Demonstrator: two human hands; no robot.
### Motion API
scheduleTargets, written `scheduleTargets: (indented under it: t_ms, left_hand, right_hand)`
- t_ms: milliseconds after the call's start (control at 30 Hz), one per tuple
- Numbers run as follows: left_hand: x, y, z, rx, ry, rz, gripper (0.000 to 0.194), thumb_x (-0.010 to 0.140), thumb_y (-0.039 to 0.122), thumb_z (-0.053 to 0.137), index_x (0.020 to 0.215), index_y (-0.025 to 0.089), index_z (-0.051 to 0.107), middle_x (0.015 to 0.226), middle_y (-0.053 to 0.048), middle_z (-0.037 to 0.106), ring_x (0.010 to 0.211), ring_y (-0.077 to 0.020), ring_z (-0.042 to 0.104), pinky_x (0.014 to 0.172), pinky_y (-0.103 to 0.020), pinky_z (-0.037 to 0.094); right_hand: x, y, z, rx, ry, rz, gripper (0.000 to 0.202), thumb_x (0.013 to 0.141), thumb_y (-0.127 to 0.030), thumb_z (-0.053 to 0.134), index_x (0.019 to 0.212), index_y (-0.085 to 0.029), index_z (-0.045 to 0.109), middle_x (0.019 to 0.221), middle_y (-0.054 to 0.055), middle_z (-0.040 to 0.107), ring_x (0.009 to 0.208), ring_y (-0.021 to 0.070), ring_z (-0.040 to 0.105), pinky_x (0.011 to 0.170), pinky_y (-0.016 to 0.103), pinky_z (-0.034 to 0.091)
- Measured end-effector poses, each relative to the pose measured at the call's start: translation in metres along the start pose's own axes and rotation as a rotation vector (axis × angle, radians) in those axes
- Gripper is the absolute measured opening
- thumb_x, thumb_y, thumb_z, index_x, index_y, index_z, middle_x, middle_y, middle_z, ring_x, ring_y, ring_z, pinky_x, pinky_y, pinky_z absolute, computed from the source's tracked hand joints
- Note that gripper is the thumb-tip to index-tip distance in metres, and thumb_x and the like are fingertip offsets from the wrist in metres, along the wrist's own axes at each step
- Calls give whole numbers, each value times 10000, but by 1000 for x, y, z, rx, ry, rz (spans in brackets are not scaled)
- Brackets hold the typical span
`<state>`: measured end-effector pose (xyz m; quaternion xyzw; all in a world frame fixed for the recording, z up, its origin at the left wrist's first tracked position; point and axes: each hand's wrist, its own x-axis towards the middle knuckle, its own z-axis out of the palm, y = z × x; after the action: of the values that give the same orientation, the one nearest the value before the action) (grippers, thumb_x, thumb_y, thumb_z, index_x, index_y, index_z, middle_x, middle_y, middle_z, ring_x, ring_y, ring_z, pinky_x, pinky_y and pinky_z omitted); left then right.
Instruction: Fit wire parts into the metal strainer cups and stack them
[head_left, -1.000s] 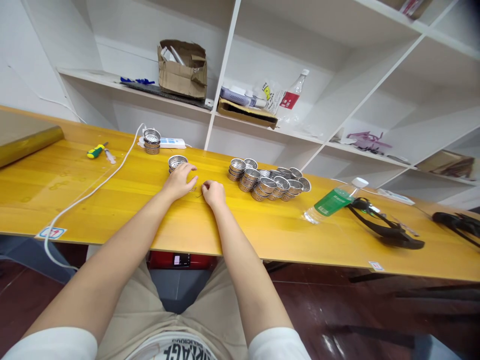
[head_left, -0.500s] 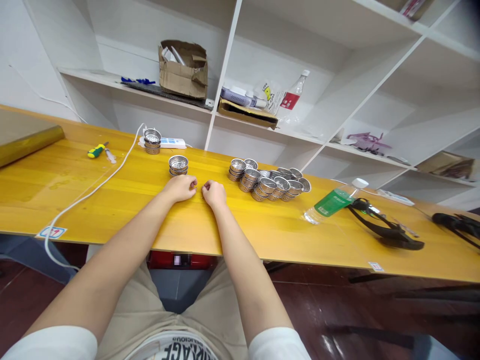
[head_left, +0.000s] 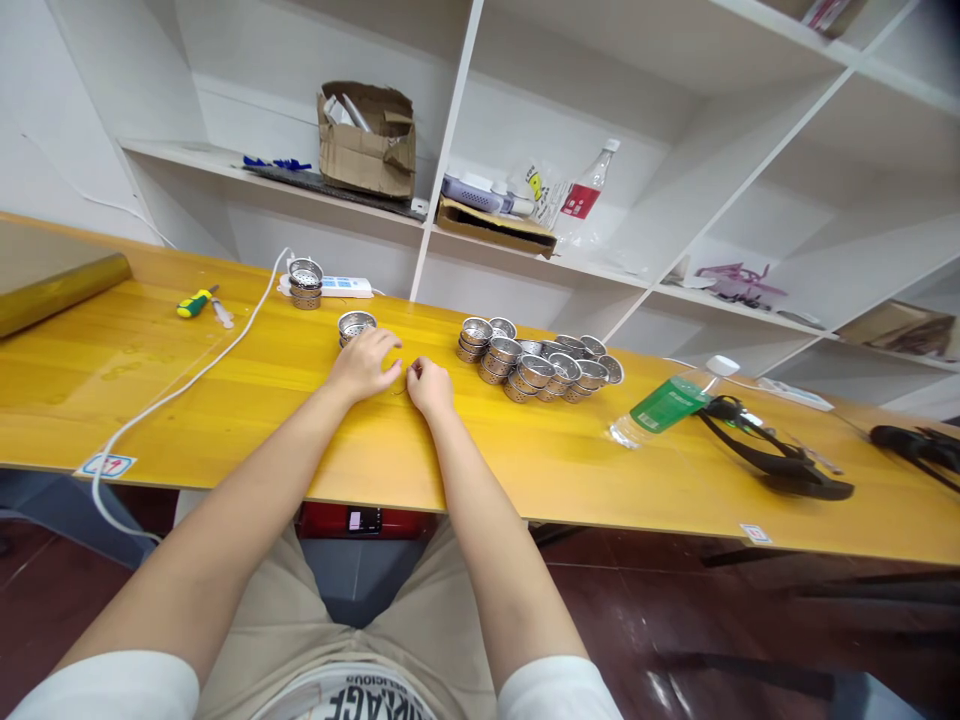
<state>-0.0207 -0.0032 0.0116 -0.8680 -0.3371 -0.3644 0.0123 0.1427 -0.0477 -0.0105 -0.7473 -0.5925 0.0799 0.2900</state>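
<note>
The left hand [head_left: 367, 364] is partly open, its fingers spread and lightly curved, with the thumb pointing toward the other hand; nothing can be seen in its grasp. It is just in front of a short stack of metal cups [head_left: 355, 324] and overlaps its lower part in the view. The right hand [head_left: 430, 388] is closed, thumb and fingers drawn together, the two hands near each other but apart; whether it pinches something small cannot be told, though a thin dark strand shows beside its fingertips. Both are low over the yellow wooden table [head_left: 360, 460]. To their right is a large cluster of perforated metal cups [head_left: 535, 371], many of them stacked, then a tilted bottle with a green label [head_left: 667, 402] and a black headset-like object [head_left: 780, 462]. On the left are a green and yellow screwdriver [head_left: 196, 303], a white cable [head_left: 180, 390] and another cup stack [head_left: 305, 283] beside a power strip [head_left: 346, 287]. White shelves [head_left: 442, 130] behind hold a torn cardboard box [head_left: 367, 150] and a red-labelled bottle [head_left: 585, 193]. The dark object at the right edge is cut off and blurred.
</note>
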Motion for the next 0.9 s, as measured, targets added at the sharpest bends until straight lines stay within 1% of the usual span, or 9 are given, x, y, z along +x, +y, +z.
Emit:
scheduleTargets:
  t_ms: [67,133,200,300,400,567,733,833,900]
  left_hand:
    - [1,-4,-2,-1,173,-73,369,858,324,689,1208,209,663,1376,-144,623,1314,-358,552,1168,-527,432]
    - [1,-13,-1,-1,229,-175,471,809,366,763,1235,199,654,1493,-172,524,1394,-400,475,1202,-568,397]
    - [1,-24,2,2,216,-239,454,792,381,783,1190,194,673,1529,-178,487,1423,-419,443,1213,-581,386]
    - [0,-36,7,25,247,-287,252,848,363,722,1045,206,709,1502,-151,531,1417,-401,461,1226,-585,369]
    - [1,-42,11,29,276,-315,157,863,347,696,929,205,710,1479,-140,556,1407,-394,476,1231,-586,362]
    - [3,-48,13,-68,292,-422,164,805,332,738,871,195,674,1456,-157,559,1383,-362,522,1222,-497,411]
    - [6,-53,12,-78,332,-549,260,736,364,795,820,208,604,1369,-152,602,1331,-348,569,1201,-482,432]
    - [6,-53,10,-88,326,-566,272,723,384,793,774,218,585,1273,-122,623,1216,-318,629,1143,-464,486]
    - [5,-52,8,-93,335,-557,262,724,380,787,765,221,584,1264,-114,605,1179,-310,643,1113,-462,510]
  right_hand:
    - [0,0,0,23,7,7,202,1023,-320,527,1069,-250,711,1037,78,790,985,236,705,855,320,492]
    - [0,0,0,40,6,12,198,1029,-325,522,1074,-258,703,1006,65,791,964,227,705,851,313,489]
    - [0,0,0,47,3,13,194,1025,-328,527,1063,-258,704,989,59,789,953,224,705,842,308,487]
    - [1,1,1,46,0,13,193,1016,-326,534,1046,-256,712,1004,60,790,967,232,703,828,310,487]
    - [2,2,2,44,-2,10,196,1014,-326,534,1039,-256,716,1023,60,793,987,238,703,823,312,488]
    - [2,2,2,40,-10,12,200,1016,-332,533,1049,-259,717,1043,61,793,997,237,703,828,313,494]
    - [1,2,1,31,-10,10,203,1016,-328,531,1048,-256,718,1038,60,791,989,232,703,836,311,495]
    - [1,3,1,35,-6,7,198,1012,-327,536,1038,-253,718,1035,63,791,982,234,702,831,312,493]
    - [2,3,1,43,-5,2,196,1011,-328,539,1032,-250,718,1033,68,789,978,235,700,831,313,492]
